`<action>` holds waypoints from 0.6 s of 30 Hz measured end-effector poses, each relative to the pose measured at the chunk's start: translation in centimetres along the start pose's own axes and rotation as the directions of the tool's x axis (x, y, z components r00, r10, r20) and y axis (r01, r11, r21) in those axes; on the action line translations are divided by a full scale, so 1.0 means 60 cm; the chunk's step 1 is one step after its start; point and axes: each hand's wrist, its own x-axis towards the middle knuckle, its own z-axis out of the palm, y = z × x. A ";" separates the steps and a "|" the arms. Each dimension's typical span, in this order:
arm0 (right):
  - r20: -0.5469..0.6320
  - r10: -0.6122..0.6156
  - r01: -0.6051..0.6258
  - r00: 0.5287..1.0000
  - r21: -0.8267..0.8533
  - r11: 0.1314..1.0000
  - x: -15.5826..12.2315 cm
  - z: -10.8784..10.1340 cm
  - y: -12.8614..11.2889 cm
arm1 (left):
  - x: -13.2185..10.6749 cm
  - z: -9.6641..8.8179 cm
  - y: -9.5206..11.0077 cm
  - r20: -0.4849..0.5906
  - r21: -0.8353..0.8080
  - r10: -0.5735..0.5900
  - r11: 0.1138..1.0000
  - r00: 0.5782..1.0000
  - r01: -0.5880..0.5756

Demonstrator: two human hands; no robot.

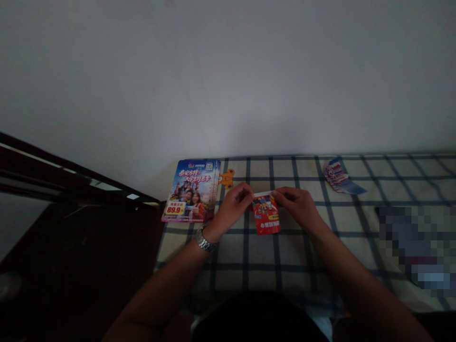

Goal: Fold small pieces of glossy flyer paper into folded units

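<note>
Between both hands is a red printed leaflet (267, 221), its lettering upside down to me and its top edge showing white, as if folded over. My left hand (236, 199), with a metal watch (205, 239) on the wrist, pinches its upper left corner. The upper right corner is pinched by my right hand (294, 202). Left of my left hand lies a stack of blue and pink flyers (190, 190) marked 89.9. A small orange bear-shaped piece (226, 178) rests beside that stack.
A checked cloth (231, 266) covers the bed-like surface, which meets a plain wall (249, 85). Overlapping folded papers (340, 178) lie at the back right. A blurred-out item (416, 247) sits at the right. Dark rails (71, 175) run along the left side.
</note>
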 end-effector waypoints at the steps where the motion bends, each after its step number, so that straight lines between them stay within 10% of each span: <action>1: 0.007 0.001 -0.001 1.000 -0.003 1.000 0.000 0.000 -0.001 | 0.001 -0.001 0.000 0.009 0.042 0.020 0.999 1.000 -0.020; 18: 0.138 0.002 0.000 0.990 -0.019 1.000 -0.004 0.012 -0.016 | 0.002 0.000 -0.009 0.072 0.070 0.032 0.997 0.997 -0.037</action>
